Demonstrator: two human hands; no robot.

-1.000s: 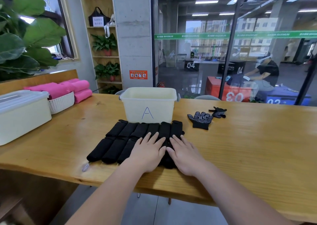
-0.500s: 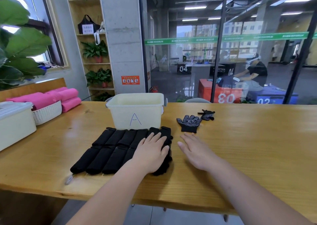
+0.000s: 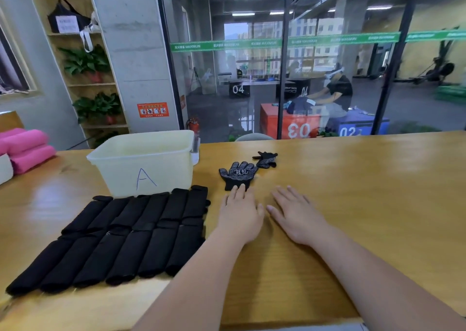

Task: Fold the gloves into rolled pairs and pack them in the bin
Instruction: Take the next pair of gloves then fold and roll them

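Note:
Several black rolled glove pairs (image 3: 131, 235) lie in two rows on the wooden table, in front of a pale plastic bin (image 3: 143, 161) marked "A". A flat black dotted glove (image 3: 238, 174) lies right of the bin, and a second, crumpled glove (image 3: 266, 159) sits just beyond it. My left hand (image 3: 240, 213) lies flat with straight fingers, its fingertips touching the cuff of the flat glove. To its right my right hand (image 3: 296, 213) rests flat on the bare table, holding nothing.
Pink rolled towels (image 3: 27, 149) and the corner of a white basket (image 3: 5, 169) stand at the far left. A glass wall runs behind the table's far edge. Bare wooden table (image 3: 365, 192) stretches to the right of my hands.
Both hands left the rolled gloves and slid right and forward. My left hand now reaches the flat glove's cuff. The view swung right.

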